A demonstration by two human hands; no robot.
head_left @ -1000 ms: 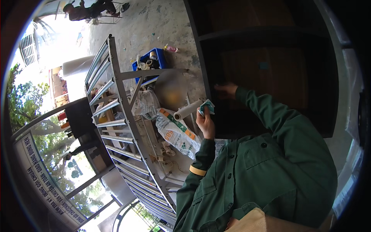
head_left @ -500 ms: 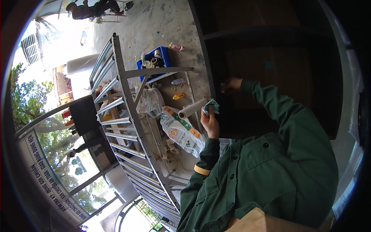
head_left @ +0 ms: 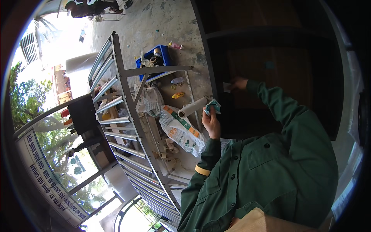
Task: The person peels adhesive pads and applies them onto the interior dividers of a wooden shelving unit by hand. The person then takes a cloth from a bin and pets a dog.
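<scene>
Green-sleeved hands: left (head_left: 211,123) grips teal-white packet (head_left: 213,106); right (head_left: 239,82) pinches small white slip (head_left: 227,87) vs dark panel (head_left: 270,69).

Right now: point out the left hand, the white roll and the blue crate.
left hand (head_left: 211,121), head view, on the back of the hand.
white roll (head_left: 192,108), head view, mid-length on its side.
blue crate (head_left: 165,52), head view, on its right wall.

A grey metal rack (head_left: 127,116) lies across the concrete floor (head_left: 162,23); a blue crate (head_left: 164,54) sits at its top end, a printed sack (head_left: 179,129) beside its right rail.
</scene>
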